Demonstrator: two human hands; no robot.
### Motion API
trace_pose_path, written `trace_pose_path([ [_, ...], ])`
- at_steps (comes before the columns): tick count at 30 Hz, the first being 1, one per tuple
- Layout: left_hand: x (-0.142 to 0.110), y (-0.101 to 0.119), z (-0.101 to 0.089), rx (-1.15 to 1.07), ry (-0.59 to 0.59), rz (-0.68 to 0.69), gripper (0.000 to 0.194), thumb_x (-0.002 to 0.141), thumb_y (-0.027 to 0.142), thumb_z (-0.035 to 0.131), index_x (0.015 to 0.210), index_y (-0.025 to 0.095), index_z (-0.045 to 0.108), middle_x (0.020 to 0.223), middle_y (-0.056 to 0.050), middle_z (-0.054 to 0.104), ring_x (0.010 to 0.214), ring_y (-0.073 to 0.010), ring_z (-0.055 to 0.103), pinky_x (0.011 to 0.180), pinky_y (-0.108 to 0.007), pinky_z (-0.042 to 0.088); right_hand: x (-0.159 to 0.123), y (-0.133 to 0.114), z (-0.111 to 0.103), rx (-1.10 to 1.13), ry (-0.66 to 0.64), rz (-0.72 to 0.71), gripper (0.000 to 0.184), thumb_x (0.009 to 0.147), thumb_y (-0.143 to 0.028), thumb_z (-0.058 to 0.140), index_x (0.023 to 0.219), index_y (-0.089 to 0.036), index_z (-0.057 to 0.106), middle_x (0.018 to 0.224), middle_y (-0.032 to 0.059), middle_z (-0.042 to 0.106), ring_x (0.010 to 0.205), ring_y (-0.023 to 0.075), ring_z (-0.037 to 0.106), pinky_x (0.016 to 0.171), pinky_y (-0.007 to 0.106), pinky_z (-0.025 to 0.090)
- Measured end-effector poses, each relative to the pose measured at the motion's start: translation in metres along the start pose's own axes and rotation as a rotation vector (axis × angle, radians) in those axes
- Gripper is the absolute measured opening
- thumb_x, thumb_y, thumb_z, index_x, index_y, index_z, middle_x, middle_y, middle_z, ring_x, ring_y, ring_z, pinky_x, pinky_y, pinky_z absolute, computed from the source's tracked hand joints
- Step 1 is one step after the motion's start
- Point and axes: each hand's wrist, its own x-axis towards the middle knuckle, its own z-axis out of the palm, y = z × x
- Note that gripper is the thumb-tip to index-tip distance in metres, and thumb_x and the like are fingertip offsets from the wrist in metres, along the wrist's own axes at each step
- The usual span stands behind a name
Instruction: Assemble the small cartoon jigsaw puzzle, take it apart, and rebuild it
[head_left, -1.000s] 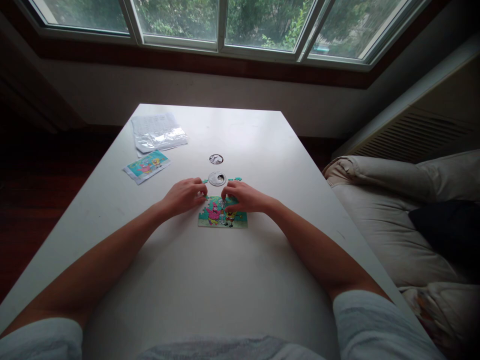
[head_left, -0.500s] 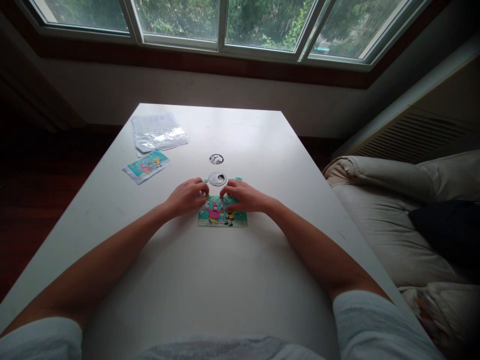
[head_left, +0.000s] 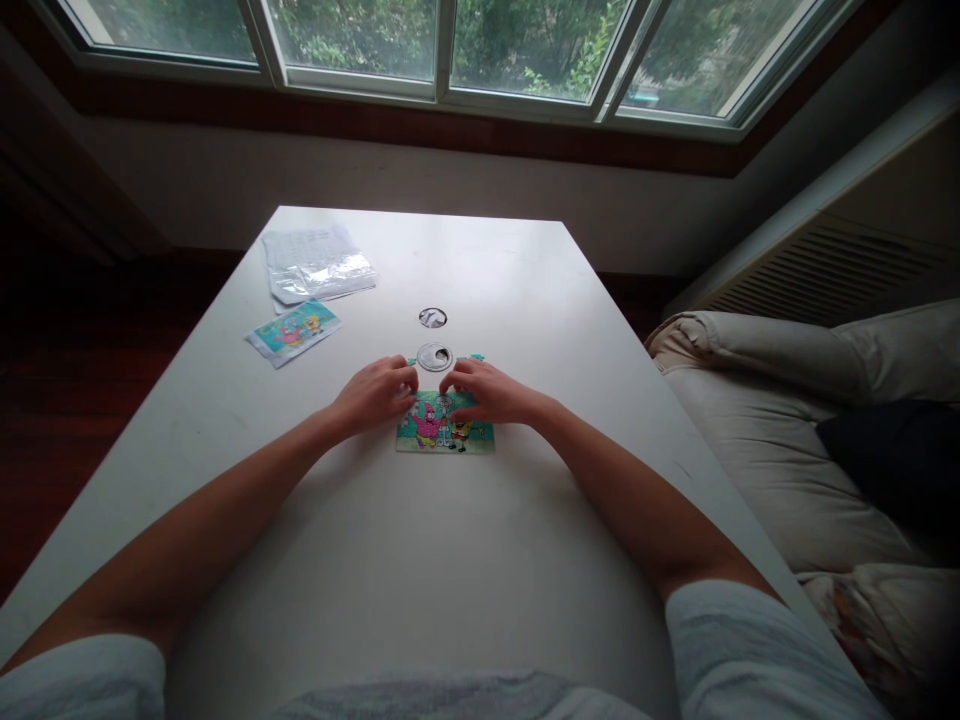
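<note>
A small jigsaw puzzle (head_left: 431,432) with cartoon figures on a teal ground lies flat on the white table (head_left: 420,550). My left hand (head_left: 377,393) is at its upper left corner, fingers curled and pinched over a puzzle piece that they mostly hide. Across the upper right part of the puzzle rests my right hand (head_left: 487,392). Its index finger bends over the top edge and its thumb lies on the picture, steadying the puzzle. Just beyond my right fingers are loose teal puzzle pieces (head_left: 477,357); another bit of teal shows by my left fingertips.
Beyond the puzzle, a round metal-rimmed opening (head_left: 434,357) and a smaller one (head_left: 433,318) sit in the tabletop. At the far left lie a picture card (head_left: 294,332) and a clear plastic bag with papers (head_left: 319,262). A beige sofa (head_left: 757,450) stands to the right.
My left fingers have shifted slightly right, onto the puzzle's upper left corner. My right index finger has edged a little left. The puzzle has barely moved.
</note>
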Motion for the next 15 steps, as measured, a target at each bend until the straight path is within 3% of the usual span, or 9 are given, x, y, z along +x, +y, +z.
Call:
trace_pose_path([
  [15, 0.0018, -0.0071, 0.0039, -0.068, 0.042, -0.044, 0.017, 0.089, 0.034, 0.055, 0.091, 0.024, 0.069, 0.094, -0.003, 0.065, 0.078, -0.0165, 0.060, 0.070, -0.030, 0.045, 0.0004, 0.0041, 0.0024, 0.002, 0.001, -0.016, 0.039, 0.082, -0.040, 0.075, 0.116, -0.024, 0.065, 0.116, 0.0099, 0.061, 0.104, 0.0255, 0.054, 0.091, 0.039, 0.039],
])
